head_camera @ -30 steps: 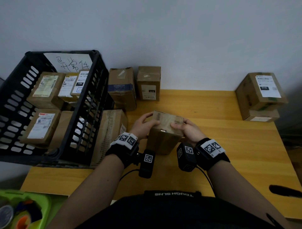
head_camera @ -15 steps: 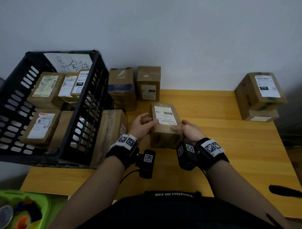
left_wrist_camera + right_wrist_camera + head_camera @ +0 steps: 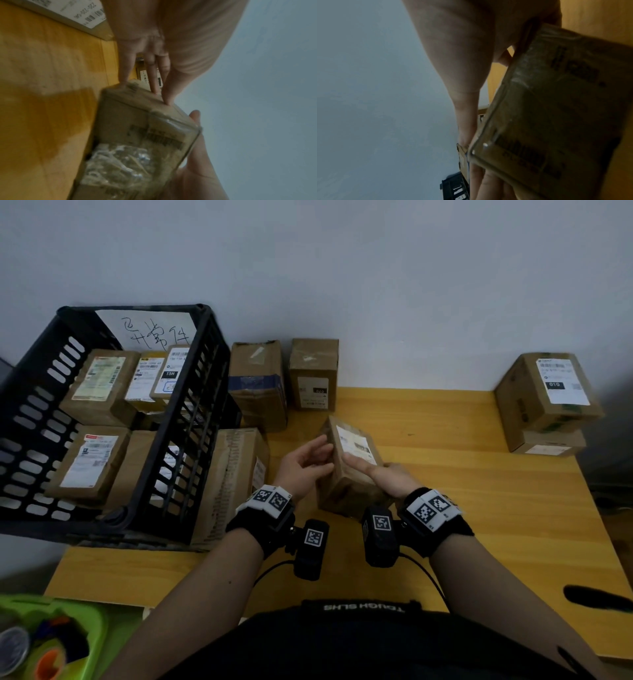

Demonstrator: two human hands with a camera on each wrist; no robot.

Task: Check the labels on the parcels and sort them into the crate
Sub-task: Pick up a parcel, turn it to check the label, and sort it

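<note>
Parcel point(image 3: 352, 470) in both our hands, held above the table point(image 3: 462, 491), tilted with its white label point(image 3: 356, 444) facing up and to the right. Our left hand point(image 3: 303, 465) is at the parcel's left side; the left wrist view shows its straight fingers point(image 3: 123, 70) pressing their tips on the box's far end, the thumb not closed round it. Our right hand point(image 3: 385, 477) grips the parcel from the right, thumb laid across the top near the label and fingers curled underneath.

To the left stands the black crate point(image 3: 191, 446), already holding several brown parcels with labels up. A handwritten paper sign point(image 3: 154, 332) leans against its far wall. A large box point(image 3: 233, 484) sits just beside the crate's right wall. Two more boxes point(image 3: 313, 373) stand against the back wall, near the crate. At the table's far right corner two boxes are stacked point(image 3: 548, 402), the top one showing a white label. Printing on the labels is too blurred to read.
</note>
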